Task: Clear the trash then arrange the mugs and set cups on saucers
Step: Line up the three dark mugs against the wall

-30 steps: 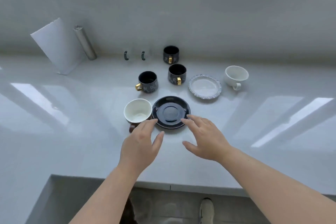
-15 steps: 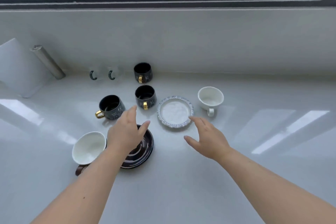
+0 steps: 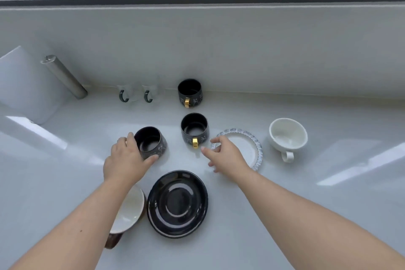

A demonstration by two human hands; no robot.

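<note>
My left hand (image 3: 125, 160) wraps around a black mug (image 3: 151, 142) at centre left, fingers on its side and thumb under its front. My right hand (image 3: 223, 155) hovers with fingers apart between the middle black mug (image 3: 194, 130) with a gold handle and the blue-rimmed white saucer (image 3: 249, 149), partly covering the saucer. A third black mug (image 3: 189, 92) stands at the wall. The black saucer (image 3: 177, 204) lies near me. Beside it a brown cup with white inside (image 3: 129, 210) is partly hidden under my left forearm. A white cup (image 3: 287, 136) stands at the right.
Two clear glass mugs with dark green handles (image 3: 135, 94) stand against the back wall. A metal cylinder (image 3: 63, 76) and a white board (image 3: 24, 85) lean at the far left. The white counter (image 3: 328, 182) runs under a window ledge.
The camera view shifted. My left hand has moved from over the black saucer onto the left black mug and closed around it. My right hand has moved toward the middle mug.
</note>
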